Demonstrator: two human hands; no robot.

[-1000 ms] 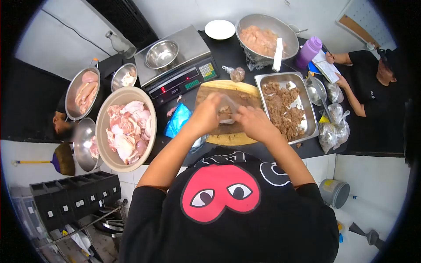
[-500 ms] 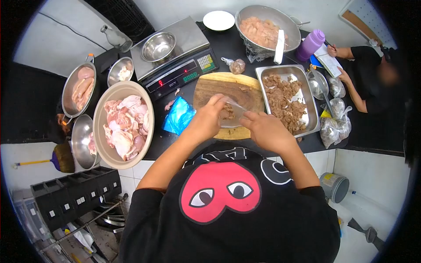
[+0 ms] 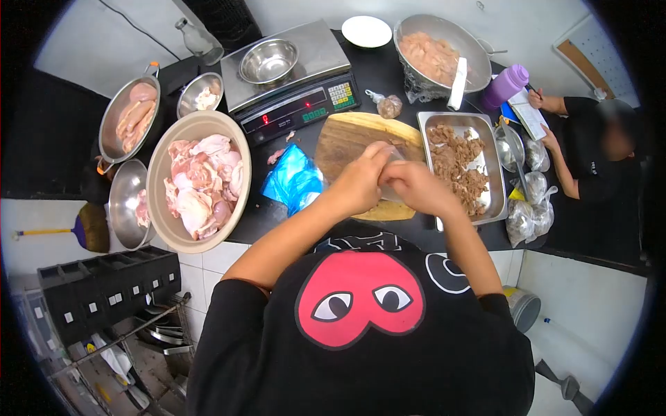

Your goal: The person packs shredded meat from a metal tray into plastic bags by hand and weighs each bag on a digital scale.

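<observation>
Both hands are together over the wooden cutting board (image 3: 340,142). My left hand (image 3: 362,179) is closed on a clear plastic bag (image 3: 394,157), mostly hidden behind the fingers. My right hand (image 3: 422,186), slightly blurred, is closed against the left at the same bag. Just right of the board lies a steel tray (image 3: 497,182) of shredded brown meat (image 3: 454,163). Blue plastic bags (image 3: 291,177) lie left of my left hand. Beyond the board sits a small knotted bag of meat (image 3: 389,106).
A beige tub (image 3: 157,191) of raw chicken stands left, beside steel bowls (image 3: 128,201). Behind are a digital scale (image 3: 295,107) bearing a bowl (image 3: 269,61), a large bowl of pale meat (image 3: 472,48) and a purple bottle (image 3: 505,87). A person (image 3: 590,149) writes at the right near filled bags (image 3: 531,222).
My hands have come together from either side of the bag, and the right has turned inward over it. The whole view has shifted slightly.
</observation>
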